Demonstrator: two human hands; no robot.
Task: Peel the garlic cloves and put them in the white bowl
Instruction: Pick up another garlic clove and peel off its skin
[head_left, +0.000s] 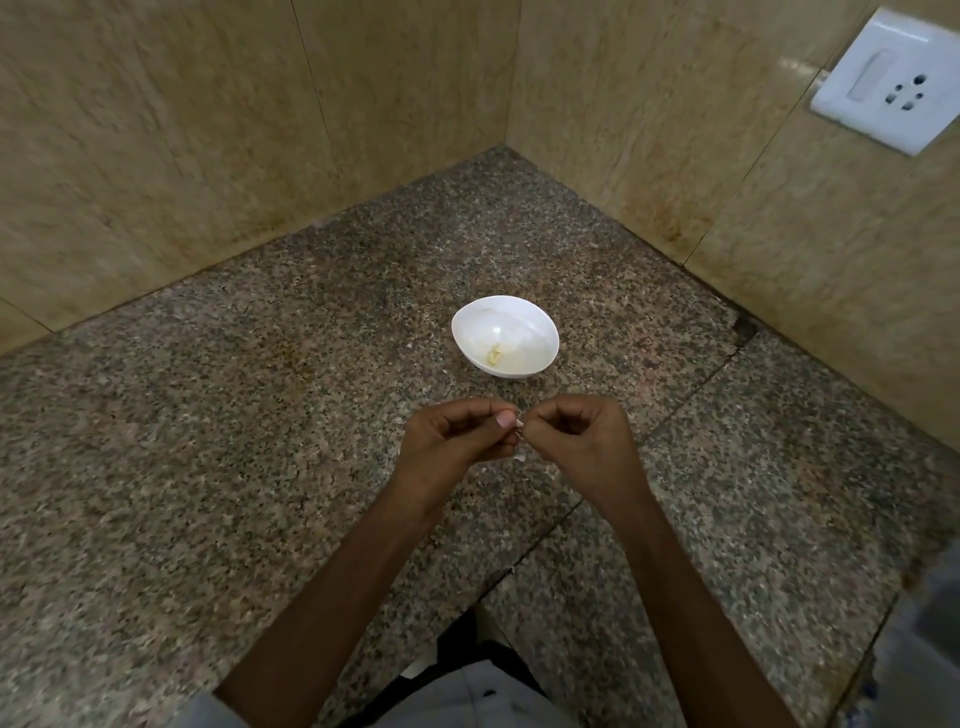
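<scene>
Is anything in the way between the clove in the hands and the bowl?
Nothing visible. The left hand and right hand pinch the clove; only counter lies between it and the open bowl.

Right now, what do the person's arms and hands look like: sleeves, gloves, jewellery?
The left hand and right hand are bare, with no gloves and no rings that show. The forearms are bare too, with no sleeve, watch or bracelet on the parts in view. Light grey clothing shows at the bottom edge.
</scene>
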